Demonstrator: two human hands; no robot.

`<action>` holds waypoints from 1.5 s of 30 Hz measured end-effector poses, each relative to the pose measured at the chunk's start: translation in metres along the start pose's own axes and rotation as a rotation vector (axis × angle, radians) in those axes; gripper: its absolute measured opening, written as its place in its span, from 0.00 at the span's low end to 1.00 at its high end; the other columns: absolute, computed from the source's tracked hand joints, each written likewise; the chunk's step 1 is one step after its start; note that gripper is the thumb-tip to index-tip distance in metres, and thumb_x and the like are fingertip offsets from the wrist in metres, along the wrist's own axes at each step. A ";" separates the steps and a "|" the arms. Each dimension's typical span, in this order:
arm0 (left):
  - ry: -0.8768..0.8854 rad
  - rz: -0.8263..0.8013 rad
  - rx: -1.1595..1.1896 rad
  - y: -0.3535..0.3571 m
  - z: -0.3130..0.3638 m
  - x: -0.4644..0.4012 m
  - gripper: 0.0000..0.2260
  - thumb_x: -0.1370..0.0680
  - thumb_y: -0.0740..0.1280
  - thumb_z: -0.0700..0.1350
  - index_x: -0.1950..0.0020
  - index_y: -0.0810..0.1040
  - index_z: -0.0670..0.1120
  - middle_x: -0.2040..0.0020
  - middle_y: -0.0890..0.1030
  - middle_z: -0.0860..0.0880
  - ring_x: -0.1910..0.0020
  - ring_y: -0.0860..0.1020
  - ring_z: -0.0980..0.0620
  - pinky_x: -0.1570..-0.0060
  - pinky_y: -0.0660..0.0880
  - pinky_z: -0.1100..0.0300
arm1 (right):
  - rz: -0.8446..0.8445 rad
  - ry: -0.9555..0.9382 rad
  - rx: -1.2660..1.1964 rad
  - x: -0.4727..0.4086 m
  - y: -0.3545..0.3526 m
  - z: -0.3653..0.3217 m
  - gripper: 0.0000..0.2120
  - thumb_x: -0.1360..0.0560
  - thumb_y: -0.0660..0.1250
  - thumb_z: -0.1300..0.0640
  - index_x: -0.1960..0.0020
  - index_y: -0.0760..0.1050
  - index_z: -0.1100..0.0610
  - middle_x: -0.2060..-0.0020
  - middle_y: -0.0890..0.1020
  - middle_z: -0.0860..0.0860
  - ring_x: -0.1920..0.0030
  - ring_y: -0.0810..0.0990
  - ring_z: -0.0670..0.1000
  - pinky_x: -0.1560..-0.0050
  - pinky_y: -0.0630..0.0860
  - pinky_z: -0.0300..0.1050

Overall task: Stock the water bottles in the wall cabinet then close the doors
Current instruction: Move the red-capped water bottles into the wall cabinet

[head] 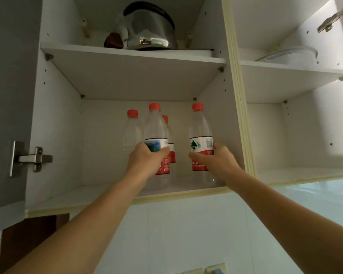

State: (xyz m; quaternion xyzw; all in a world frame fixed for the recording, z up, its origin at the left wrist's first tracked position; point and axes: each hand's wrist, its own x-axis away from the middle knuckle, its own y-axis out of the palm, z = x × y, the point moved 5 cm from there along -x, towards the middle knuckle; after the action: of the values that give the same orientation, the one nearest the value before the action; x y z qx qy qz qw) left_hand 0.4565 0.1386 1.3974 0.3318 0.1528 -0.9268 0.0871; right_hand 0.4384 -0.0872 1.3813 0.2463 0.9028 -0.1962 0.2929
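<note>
Setting both bottles down together, I should lower them flat onto the lower shelf (pixel 71 192) and slide them back beside the two already standing there. My left hand (pixel 145 157) has its grip wrapped round one bottle (pixel 156 135) at the label; my right hand (pixel 216 159) grips another (pixel 200 133) near the right wall. Both look upright (bases probably touching the shelf, though I can't be sure). Above sits a kettle (pixel 149 28); the doors are not yet closed.
</note>
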 end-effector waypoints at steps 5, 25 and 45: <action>-0.055 -0.126 0.154 0.023 -0.005 -0.012 0.23 0.23 0.74 0.53 0.32 0.75 0.45 0.43 0.83 0.46 0.50 0.83 0.50 0.61 0.75 0.62 | 0.118 -0.064 0.069 0.003 0.003 0.017 0.29 0.29 0.76 0.41 0.34 0.72 0.51 0.48 0.81 0.46 0.54 0.81 0.44 0.60 0.76 0.38; -0.023 -0.248 -0.049 0.054 -0.012 -0.033 0.14 0.23 0.74 0.52 0.40 0.77 0.50 0.51 0.82 0.52 0.54 0.79 0.55 0.55 0.77 0.57 | 0.158 -0.015 0.312 0.002 0.007 0.016 0.26 0.23 0.66 0.37 0.34 0.68 0.53 0.44 0.80 0.53 0.47 0.81 0.57 0.47 0.81 0.58; 0.244 0.002 -0.184 0.020 0.044 0.164 0.10 0.17 0.63 0.53 0.57 0.77 0.54 0.59 0.83 0.53 0.58 0.82 0.51 0.55 0.79 0.51 | 0.068 -0.513 0.283 0.170 -0.078 0.018 0.15 0.18 0.60 0.58 0.33 0.75 0.56 0.36 0.74 0.48 0.33 0.68 0.50 0.37 0.68 0.40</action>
State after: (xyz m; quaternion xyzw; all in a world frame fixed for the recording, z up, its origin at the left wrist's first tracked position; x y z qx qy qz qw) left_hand 0.3103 0.0947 1.3200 0.4329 0.2464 -0.8615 0.0988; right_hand 0.2821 -0.1027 1.2776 0.2571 0.7541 -0.3661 0.4809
